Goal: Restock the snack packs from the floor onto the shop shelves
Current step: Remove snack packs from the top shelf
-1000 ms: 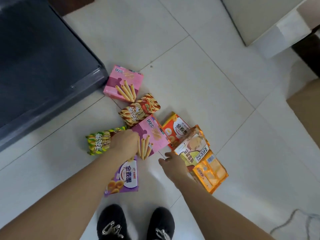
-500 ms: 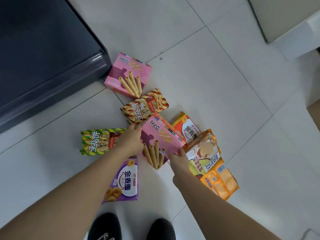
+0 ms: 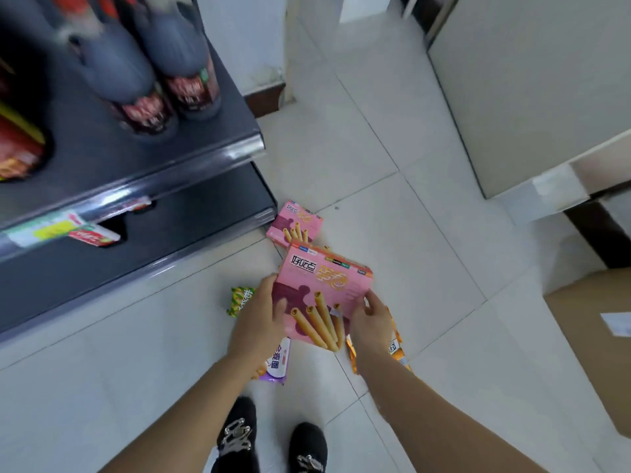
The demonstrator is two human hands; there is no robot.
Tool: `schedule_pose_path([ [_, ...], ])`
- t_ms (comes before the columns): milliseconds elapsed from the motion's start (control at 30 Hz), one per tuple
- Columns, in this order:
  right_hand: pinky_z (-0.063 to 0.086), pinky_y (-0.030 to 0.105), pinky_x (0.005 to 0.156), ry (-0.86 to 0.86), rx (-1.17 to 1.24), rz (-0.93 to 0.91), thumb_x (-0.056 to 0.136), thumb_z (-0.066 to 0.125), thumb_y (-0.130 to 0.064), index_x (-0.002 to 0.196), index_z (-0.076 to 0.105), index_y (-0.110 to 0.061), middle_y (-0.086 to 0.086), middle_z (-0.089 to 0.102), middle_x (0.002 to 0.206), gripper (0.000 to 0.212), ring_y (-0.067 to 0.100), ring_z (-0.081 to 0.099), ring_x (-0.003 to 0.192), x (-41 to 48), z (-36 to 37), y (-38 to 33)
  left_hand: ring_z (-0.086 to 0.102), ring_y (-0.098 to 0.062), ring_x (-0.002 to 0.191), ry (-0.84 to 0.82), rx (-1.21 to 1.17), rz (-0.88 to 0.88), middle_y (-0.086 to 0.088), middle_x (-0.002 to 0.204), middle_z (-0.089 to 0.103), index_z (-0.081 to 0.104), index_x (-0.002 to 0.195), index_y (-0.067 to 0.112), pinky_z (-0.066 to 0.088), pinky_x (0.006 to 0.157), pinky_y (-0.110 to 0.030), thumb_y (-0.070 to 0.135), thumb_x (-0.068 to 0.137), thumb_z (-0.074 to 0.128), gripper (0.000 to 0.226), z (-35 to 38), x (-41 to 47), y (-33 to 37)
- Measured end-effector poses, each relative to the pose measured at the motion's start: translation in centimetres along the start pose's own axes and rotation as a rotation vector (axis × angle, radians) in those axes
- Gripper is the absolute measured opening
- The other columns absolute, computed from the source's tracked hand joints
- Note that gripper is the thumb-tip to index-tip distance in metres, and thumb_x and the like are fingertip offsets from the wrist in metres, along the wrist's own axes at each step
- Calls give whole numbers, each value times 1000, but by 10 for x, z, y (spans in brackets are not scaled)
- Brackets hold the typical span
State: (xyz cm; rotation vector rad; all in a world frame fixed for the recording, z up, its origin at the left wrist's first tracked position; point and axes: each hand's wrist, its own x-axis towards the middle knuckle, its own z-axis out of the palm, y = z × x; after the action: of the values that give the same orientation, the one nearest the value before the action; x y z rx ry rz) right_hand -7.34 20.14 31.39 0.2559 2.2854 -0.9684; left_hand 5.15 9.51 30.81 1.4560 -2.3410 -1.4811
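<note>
Gripping opposite edges at centre frame, left hand (image 3: 259, 319) and right hand (image 3: 371, 321) steady the pink wafer-roll box (image 3: 321, 290), likely for shelving.

Much covered, blurred or cropped.
Behind the held pink box (image 3: 321, 295), only the upper part of a second pink box (image 3: 295, 223); behind the left hand (image 3: 259, 319), all but a corner of a green pack (image 3: 240, 298) and much of a purple pack (image 3: 278, 361); behind the right hand (image 3: 372, 322), most of the orange packs (image 3: 396, 348). Blurred and cropped at the top: dark bottles (image 3: 164, 73). Unreadable: shelf labels (image 3: 51, 228). Cropped at the right: cardboard box (image 3: 597, 336).
</note>
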Motion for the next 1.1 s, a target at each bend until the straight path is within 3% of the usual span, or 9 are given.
schedule_pose_path([
  [133, 56, 45, 80, -63, -42, -153, 98, 45, -35, 119, 62, -32, -3, 70, 94, 27, 29, 67, 90, -61, -20, -57, 59, -20, 109, 144, -52, -10, 2, 125, 60, 43, 137, 21, 49, 88, -32, 14, 98, 43, 40, -59, -46, 37],
  [233, 47, 31, 74, -114, -77, -314, 98, 49, -28, 97, 59, -33, -6, 64, 83, 12, 21, 63, 84, -110, -40, -101, 61, -18, 107, 254, -123, -39, 7, 121, 62, 44, 139, 26, 49, 89, -33, 16, 99, 42, 41, -100, -85, 60],
  [433, 48, 31, 80, -239, -62, -583, 92, 59, -23, 93, 60, -24, -3, 65, 85, 1, 21, 61, 84, -210, -47, -158, 58, -21, 114, 553, -315, -164, 6, 124, 58, 45, 142, 21, 44, 90, -29, 10, 100, 41, 43, -177, -173, 92],
  [567, 49, 33, 80, -390, -40, -752, 90, 60, -19, 88, 58, -27, -8, 65, 83, 9, 18, 62, 84, -284, -38, -180, 59, -23, 107, 752, -358, -203, 5, 112, 61, 46, 141, 23, 40, 79, -27, 8, 100, 41, 44, -230, -235, 96],
  [633, 45, 24, 72, -483, -20, -827, 91, 60, -14, 82, 59, -28, -12, 63, 79, 16, 10, 59, 77, -322, -32, -186, 59, -23, 96, 848, -356, -219, 7, 104, 60, 50, 138, 23, 41, 75, -29, 5, 99, 39, 44, -255, -269, 94],
  [700, 40, 15, 67, -574, -5, -899, 90, 61, -12, 82, 60, -28, -17, 62, 78, 18, -3, 56, 75, -364, -25, -189, 61, -25, 95, 943, -355, -249, 4, 105, 65, 52, 136, 25, 47, 76, -33, 4, 98, 38, 46, -279, -304, 88],
  [800, 38, 5, 68, -681, 17, -1000, 88, 63, -8, 84, 64, -27, -19, 63, 79, 20, -4, 57, 76, -431, -11, -188, 61, -28, 99, 1070, -383, -322, 0, 108, 66, 53, 135, 24, 43, 75, -29, 4, 97, 39, 45, -311, -358, 71],
  [967, 47, 20, 79, -902, 61, -1037, 86, 65, -6, 94, 74, -17, -4, 72, 89, 16, 9, 63, 81, -540, 24, -172, 61, -27, 97, 1273, -427, -394, -4, 114, 68, 53, 136, 22, 44, 78, -29, 5, 97, 38, 45, -365, -451, 38],
  [1100, 45, 8, 67, -1063, 76, -1092, 87, 66, -6, 99, 74, -14, -1, 71, 86, 17, -10, 60, 65, -631, 54, -153, 63, -28, 97, 1402, -415, -461, -2, 111, 69, 53, 135, 28, 41, 74, -28, 6, 96, 39, 47, -408, -530, 5],
])
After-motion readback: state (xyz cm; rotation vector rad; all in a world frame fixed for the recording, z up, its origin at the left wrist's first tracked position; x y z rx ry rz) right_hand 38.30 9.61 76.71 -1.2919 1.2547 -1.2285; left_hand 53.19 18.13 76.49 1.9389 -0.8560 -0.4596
